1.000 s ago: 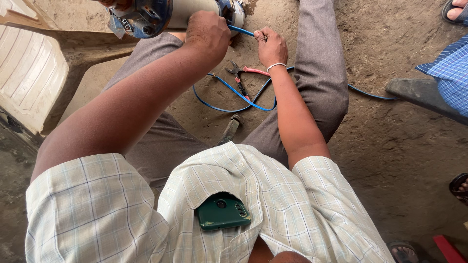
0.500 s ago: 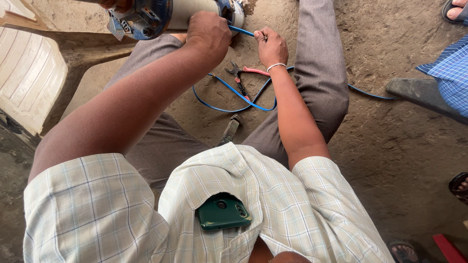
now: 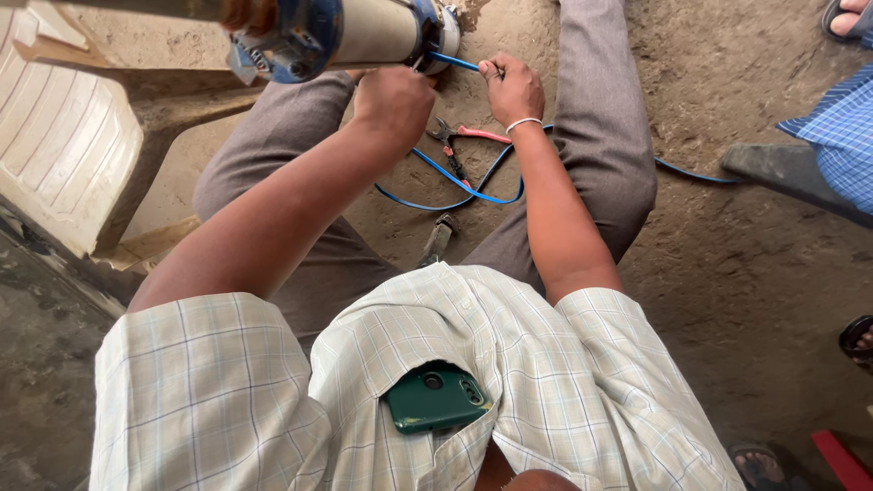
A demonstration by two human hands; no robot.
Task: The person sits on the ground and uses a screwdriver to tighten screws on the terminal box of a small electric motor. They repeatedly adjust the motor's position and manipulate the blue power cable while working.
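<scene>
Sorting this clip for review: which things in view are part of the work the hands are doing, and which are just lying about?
In the work:
- left hand, at the end of the cylindrical motor body
- right hand, pinching the blue cable by that same end

Lying about:
- red-handled pliers on the dirt
- white plastic chair
- green phone in the shirt pocket
- another person's sandal

Right hand (image 3: 514, 89) pinches blue cable (image 3: 452, 62) at cylindrical motor (image 3: 364, 32); left hand (image 3: 394, 105) beside (pliers (image 3: 468, 136) below).
</scene>
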